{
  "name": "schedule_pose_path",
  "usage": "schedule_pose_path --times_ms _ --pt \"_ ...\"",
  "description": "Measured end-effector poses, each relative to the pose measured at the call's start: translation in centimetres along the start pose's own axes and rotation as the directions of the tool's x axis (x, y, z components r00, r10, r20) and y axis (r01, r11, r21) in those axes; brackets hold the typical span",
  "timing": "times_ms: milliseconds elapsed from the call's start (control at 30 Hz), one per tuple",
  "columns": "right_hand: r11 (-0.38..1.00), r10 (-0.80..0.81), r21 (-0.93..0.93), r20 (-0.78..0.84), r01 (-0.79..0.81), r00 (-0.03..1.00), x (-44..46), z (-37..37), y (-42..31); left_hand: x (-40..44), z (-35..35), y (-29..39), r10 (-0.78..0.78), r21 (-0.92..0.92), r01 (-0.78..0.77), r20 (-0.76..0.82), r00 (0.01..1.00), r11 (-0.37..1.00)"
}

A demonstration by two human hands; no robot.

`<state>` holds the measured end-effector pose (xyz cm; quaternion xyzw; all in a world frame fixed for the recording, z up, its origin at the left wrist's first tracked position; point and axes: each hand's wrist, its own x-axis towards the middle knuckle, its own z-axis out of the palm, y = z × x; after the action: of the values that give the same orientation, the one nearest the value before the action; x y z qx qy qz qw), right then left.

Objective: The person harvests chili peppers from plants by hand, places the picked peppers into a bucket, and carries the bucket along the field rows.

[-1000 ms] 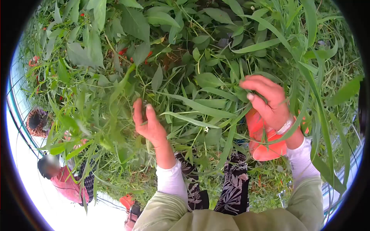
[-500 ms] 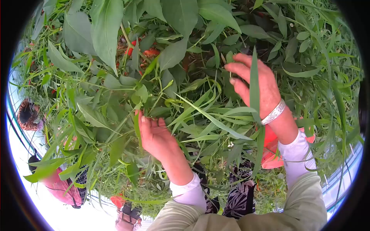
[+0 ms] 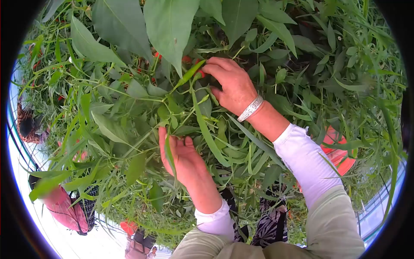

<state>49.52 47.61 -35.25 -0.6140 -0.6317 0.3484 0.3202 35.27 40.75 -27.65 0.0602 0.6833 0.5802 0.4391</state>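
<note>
My right hand (image 3: pixel 233 84), with a silver bangle at the wrist, reaches into a pepper plant. Its fingers stretch towards a red pepper (image 3: pixel 200 73), thumb apart from them; whether the fingertips touch it I cannot tell. Just left of those fingers a green chili pepper (image 3: pixel 189 74) points up on its stem. Lower down, my left hand (image 3: pixel 185 159) is palm up among the leaves, its fingers loosely bent and apart, next to a thin stem. A narrow leaf (image 3: pixel 169 153) crosses in front of it and hides part of the fingers.
Large leaves (image 3: pixel 170 30) hang over the top of the view. A red container (image 3: pixel 338 151) stands among the grass at right. Other people show at left, one in pink clothing (image 3: pixel 71 211), and another near the bottom edge. Long grass blades surround my arms.
My right hand has moved left, from the leaves at right to beside the green chili and the red pepper. My left hand has stayed nearly in place. The view has shifted slightly.
</note>
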Motion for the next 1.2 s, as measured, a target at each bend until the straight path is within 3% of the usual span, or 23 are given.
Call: schedule_pose_path --times_ms 67,133,200,267,333,400,467,600,700,733,800,833,900,933,967,1000,1067,1100,1133,1200 --pt "0.993 -0.039 0.106 -0.105 0.050 0.994 0.1 0.3 0.1 0.0 -0.3 -0.2 -0.012 0.028 0.011 0.021 1.000 1.000" --pt "0.994 -0.028 0.104 -0.097 0.038 0.995 0.5 0.0 -0.2 0.0 -0.3 -0.4 -0.023 0.057 0.020 0.045 0.999 0.998" --pt "0.996 -0.070 -0.061 0.014 0.071 0.997 1.1 -0.3 -0.1 0.2 -0.1 -0.3 -0.048 0.038 0.048 0.004 0.999 0.998" --pt "0.980 -0.132 -0.153 -0.050 0.123 0.990 0.8 -0.8 -0.6 0.2 -0.1 0.1 -0.053 0.049 0.052 0.018 0.998 0.997" --pt "0.980 -0.082 -0.182 0.012 0.083 0.997 -0.4 -1.2 -1.8 0.2 0.0 0.5 -0.063 0.061 0.061 0.031 0.998 0.996" --pt "0.997 -0.022 -0.074 0.065 0.027 0.998 -2.0 -0.9 -2.6 0.1 0.3 0.8 -0.092 -0.023 0.093 0.042 0.995 0.995" --pt "0.994 0.103 -0.051 0.072 -0.099 0.992 -3.1 0.2 -4.0 0.4 0.1 1.1 -0.110 -0.015 0.111 0.044 0.993 0.994" --pt "0.986 0.156 -0.078 0.077 -0.150 0.985 -4.1 0.9 -5.8 0.7 -0.1 1.6 -0.070 -0.083 0.071 0.022 0.997 0.994" --pt "1.000 -0.009 0.013 0.046 0.008 0.999 -5.2 1.1 -7.5 1.6 -1.2 2.0 -0.044 -0.069 0.045 0.024 0.999 0.997" --pt "0.998 -0.039 0.047 0.116 0.034 0.992 -7.1 1.2 -8.7 1.2 -1.6 1.7 -0.044 -0.072 0.045 0.020 0.999 0.996" --pt "0.991 -0.071 0.120 0.129 0.056 0.989 -8.4 0.8 -10.0 0.7 -0.6 2.8 -0.044 0.189 0.033 0.055 0.998 0.982" --pt "0.991 -0.077 0.116 0.133 0.062 0.988 -8.4 -0.1 -9.8 0.4 0.8 3.5 -0.161 -0.020 0.161 0.003 0.987 0.987" --pt "0.928 0.080 0.356 0.095 -0.109 0.992 -7.5 -3.5 -9.0 1.0 0.2 3.3 -0.121 -0.110 0.123 0.023 0.992 0.986" --pt "0.812 0.178 0.564 0.003 -0.149 0.984 -7.0 -4.6 -7.4 1.3 -0.4 2.9 -0.083 -0.196 0.090 0.041 0.996 0.977" --pt "0.607 0.423 0.739 0.012 -0.294 0.906 -6.2 -5.6 -6.3 1.8 -1.3 2.5 -0.084 -0.278 0.099 0.064 0.994 0.955" --pt "0.419 0.525 0.819 0.133 -0.391 0.841 -5.2 -6.4 -4.2 1.9 -1.8 2.4 -0.092 -0.276 0.104 0.057 0.994 0.956" --pt "0.505 0.549 0.611 0.318 -0.610 0.773 -3.6 -4.9 -0.4 2.1 -2.5 2.3 -0.118 -0.279 0.143 0.103 0.988 0.949" --pt "0.654 0.550 0.445 0.276 -0.612 0.788 -3.6 -2.2 1.8 2.1 -2.5 2.2 -0.100 -0.264 0.125 0.107 0.989 0.956" --pt "0.812 0.418 0.365 0.183 -0.456 0.890 -3.9 0.3 3.7 2.2 -2.8 2.2 -0.094 -0.260 0.119 0.105 0.990 0.958" --pt "0.800 0.411 0.361 0.252 -0.479 0.876 -3.2 2.2 3.6 2.5 -3.4 2.1 -0.091 -0.197 0.107 0.086 0.992 0.975"
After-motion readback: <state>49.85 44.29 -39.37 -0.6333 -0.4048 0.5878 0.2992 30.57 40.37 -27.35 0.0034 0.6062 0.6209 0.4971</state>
